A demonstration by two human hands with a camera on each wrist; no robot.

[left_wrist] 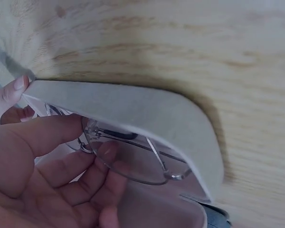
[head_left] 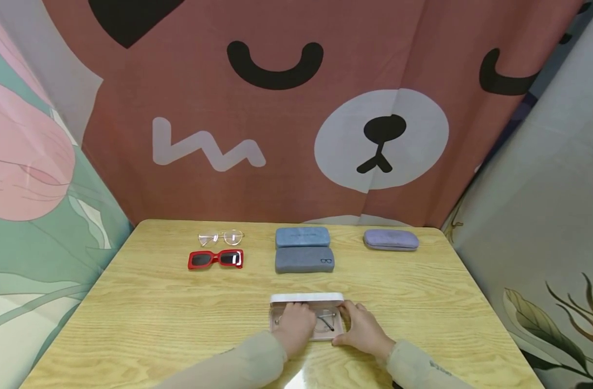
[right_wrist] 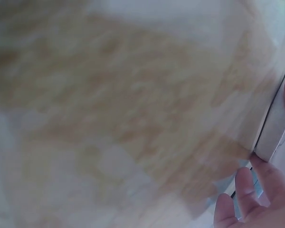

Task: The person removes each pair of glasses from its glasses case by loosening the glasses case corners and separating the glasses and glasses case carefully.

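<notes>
A white glasses case (head_left: 307,297) with a pinkish lining stands with its lid up near the front of the table. Inside it lie thin wire-framed glasses (head_left: 326,320), their temples folded. My left hand (head_left: 296,324) reaches into the case; in the left wrist view its thumb and fingers pinch the glasses (left_wrist: 115,175) at the bridge and lens rim. My right hand (head_left: 365,330) grips the right end of the case, thumb at the front edge and fingers at the back. In the right wrist view only its fingertips (right_wrist: 246,190) show, along the case edge.
Gold-rimmed glasses (head_left: 233,237) and red sunglasses (head_left: 215,259) lie at the back left. Behind the open case are a light blue case (head_left: 302,236) and a grey-blue case (head_left: 303,260); a purple case (head_left: 391,240) sits back right. Printed curtains (head_left: 286,194) border the wooden table (head_left: 179,313).
</notes>
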